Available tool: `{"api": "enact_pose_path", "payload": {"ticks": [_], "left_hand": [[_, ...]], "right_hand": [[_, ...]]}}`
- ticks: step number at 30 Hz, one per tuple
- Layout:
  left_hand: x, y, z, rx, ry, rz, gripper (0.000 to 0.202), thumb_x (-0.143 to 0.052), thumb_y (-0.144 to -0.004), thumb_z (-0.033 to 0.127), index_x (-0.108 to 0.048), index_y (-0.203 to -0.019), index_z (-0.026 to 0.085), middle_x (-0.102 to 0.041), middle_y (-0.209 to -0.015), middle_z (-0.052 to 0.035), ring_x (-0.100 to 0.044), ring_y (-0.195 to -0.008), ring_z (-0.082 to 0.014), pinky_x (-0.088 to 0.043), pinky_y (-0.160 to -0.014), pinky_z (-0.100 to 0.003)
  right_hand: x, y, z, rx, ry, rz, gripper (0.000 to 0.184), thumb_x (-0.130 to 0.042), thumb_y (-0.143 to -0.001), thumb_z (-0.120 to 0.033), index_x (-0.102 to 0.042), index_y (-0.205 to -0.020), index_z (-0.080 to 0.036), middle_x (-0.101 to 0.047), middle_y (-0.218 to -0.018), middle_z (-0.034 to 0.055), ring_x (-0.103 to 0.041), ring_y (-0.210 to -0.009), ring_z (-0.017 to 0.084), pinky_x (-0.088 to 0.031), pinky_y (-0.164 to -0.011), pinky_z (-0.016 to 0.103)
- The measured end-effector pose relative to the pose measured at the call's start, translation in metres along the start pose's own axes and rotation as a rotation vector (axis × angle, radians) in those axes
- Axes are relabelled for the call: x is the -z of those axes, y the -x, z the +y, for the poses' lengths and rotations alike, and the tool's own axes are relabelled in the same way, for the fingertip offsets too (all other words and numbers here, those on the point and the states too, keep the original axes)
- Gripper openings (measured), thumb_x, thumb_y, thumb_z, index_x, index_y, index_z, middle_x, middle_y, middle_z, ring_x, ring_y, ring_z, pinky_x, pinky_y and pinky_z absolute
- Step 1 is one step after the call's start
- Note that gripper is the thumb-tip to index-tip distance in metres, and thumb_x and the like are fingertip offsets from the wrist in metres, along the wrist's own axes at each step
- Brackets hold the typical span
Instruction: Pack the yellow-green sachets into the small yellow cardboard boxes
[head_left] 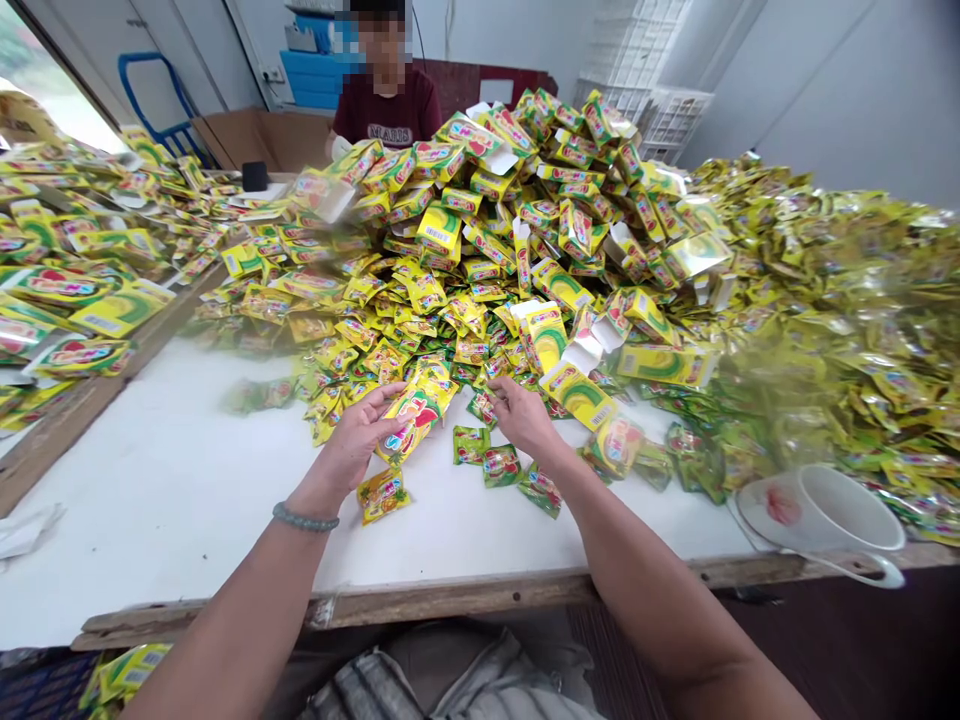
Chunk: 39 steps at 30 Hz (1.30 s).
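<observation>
My left hand, with a beaded bracelet at its wrist, grips a yellow, green and red printed carton tilted above the white table. To its right, my right hand is closed in a pinch beside small green packets; what lies between its fingertips is too hidden to make out. Below the carton lies a single yellow-orange packet. A green packet rests with others between my forearms. Just beyond both hands spreads a heap of small yellow packets.
Behind the packets rises a high pile of yellow cartons. More cartons fill the left side past a wooden strip. Shiny packets are heaped at right. A white cup sits by the front edge. Opposite is another person.
</observation>
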<state>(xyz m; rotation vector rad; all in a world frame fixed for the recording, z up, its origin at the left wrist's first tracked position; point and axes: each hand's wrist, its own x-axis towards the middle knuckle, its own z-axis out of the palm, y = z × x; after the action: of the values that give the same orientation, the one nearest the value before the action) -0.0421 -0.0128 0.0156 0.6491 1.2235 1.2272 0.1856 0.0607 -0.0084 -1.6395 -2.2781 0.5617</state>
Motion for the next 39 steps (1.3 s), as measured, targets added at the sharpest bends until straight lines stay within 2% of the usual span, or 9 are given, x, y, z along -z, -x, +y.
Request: {"api": "enact_pose_path", "payload": {"ticks": [6,9,13,17,21,26,30,33,39], "left_hand": [[0.001,0.0,-0.001,-0.004,-0.02,-0.022,0.065,-0.087,-0.055,0.02,-0.063,-0.116,0.018,-0.076,-0.098,-0.0041,-0.071,-0.075,-0.0164,-0.057,-0.068,-0.025],[0.0,0.0,-0.001,-0.018,-0.035,-0.016,0.065,-0.086,-0.055,0.018,-0.063,-0.116,0.017,-0.075,-0.1,-0.0046,-0.071,-0.077,-0.0168,-0.056,-0.07,-0.025],[0.001,0.001,0.0,0.003,-0.058,-0.037,0.065,-0.086,-0.055,0.018,-0.064,-0.116,0.015,-0.076,-0.098,-0.0058,-0.071,-0.075,-0.0172,-0.055,-0.068,-0.025],[0.003,0.002,0.0,0.039,-0.079,-0.077,0.064,-0.085,-0.055,0.018,-0.065,-0.116,0.015,-0.077,-0.093,-0.006,-0.071,-0.072,-0.0178,-0.055,-0.066,-0.025],[0.003,0.002,0.001,0.041,-0.09,-0.04,0.063,-0.084,-0.053,0.016,-0.068,-0.114,0.016,-0.077,-0.095,-0.0046,-0.071,-0.074,-0.0172,-0.055,-0.068,-0.025],[0.003,0.001,0.001,0.053,-0.115,-0.026,0.063,-0.083,-0.053,0.016,-0.067,-0.114,0.016,-0.077,-0.093,-0.0041,-0.07,-0.069,-0.0161,-0.055,-0.065,-0.024],[0.002,0.001,-0.001,0.05,-0.139,-0.037,0.063,-0.084,-0.053,0.017,-0.067,-0.114,0.016,-0.077,-0.089,-0.003,-0.07,-0.067,-0.015,-0.054,-0.064,-0.023],[-0.002,0.004,-0.002,0.052,-0.168,-0.096,0.063,-0.086,-0.057,0.021,-0.067,-0.117,0.016,-0.078,-0.088,-0.0038,-0.07,-0.068,-0.0161,-0.053,-0.063,-0.023],[-0.008,0.009,0.001,0.06,-0.119,-0.13,0.067,-0.088,-0.057,0.024,-0.067,-0.12,0.017,-0.078,-0.085,-0.0052,-0.072,-0.069,-0.0205,-0.054,-0.063,-0.027]], "right_hand": [[0.011,0.004,0.003,0.027,0.101,0.148,0.013,-0.059,-0.09,-0.019,-0.069,-0.097,-0.017,-0.071,-0.096,0.0096,-0.064,-0.092,0.023,-0.042,-0.076,0.028],[0.015,0.006,0.001,0.074,0.04,0.203,0.008,-0.062,-0.088,-0.019,-0.068,-0.082,-0.018,-0.069,-0.085,0.006,-0.062,-0.083,0.02,-0.04,-0.071,0.026],[0.017,0.012,-0.009,0.069,-0.033,-0.042,0.025,-0.065,-0.09,-0.033,-0.065,-0.07,-0.019,-0.061,-0.064,0.0003,-0.055,-0.062,0.015,-0.036,-0.06,0.025],[0.01,0.019,-0.023,0.171,0.107,-0.166,0.029,-0.082,-0.076,-0.036,-0.07,-0.096,-0.018,-0.067,-0.096,0.0082,-0.062,-0.087,0.022,-0.044,-0.071,0.028],[0.004,0.02,-0.027,0.227,0.15,-0.192,0.03,-0.086,-0.071,-0.031,-0.068,-0.088,-0.016,-0.064,-0.101,0.0107,-0.059,-0.096,0.024,-0.044,-0.076,0.029],[0.012,0.013,-0.008,0.012,-0.201,-0.124,0.027,-0.08,-0.073,-0.032,-0.056,-0.074,-0.02,-0.051,-0.062,-0.0058,-0.045,-0.059,0.013,-0.031,-0.056,0.025],[0.02,0.007,-0.002,-0.05,-0.687,0.094,0.032,-0.077,-0.071,-0.041,-0.055,-0.08,-0.02,-0.051,-0.063,-0.0061,-0.044,-0.056,0.011,-0.035,-0.054,0.024],[0.016,0.005,-0.011,-0.035,-0.962,0.111,0.045,-0.079,-0.064,-0.052,-0.055,-0.084,-0.02,-0.053,-0.065,-0.0054,-0.049,-0.055,0.011,-0.042,-0.052,0.024],[0.006,0.008,-0.026,0.03,-0.928,0.084,0.043,-0.078,-0.065,-0.053,-0.051,-0.075,-0.022,-0.048,-0.063,-0.0062,-0.045,-0.054,0.01,-0.043,-0.052,0.025]]}}
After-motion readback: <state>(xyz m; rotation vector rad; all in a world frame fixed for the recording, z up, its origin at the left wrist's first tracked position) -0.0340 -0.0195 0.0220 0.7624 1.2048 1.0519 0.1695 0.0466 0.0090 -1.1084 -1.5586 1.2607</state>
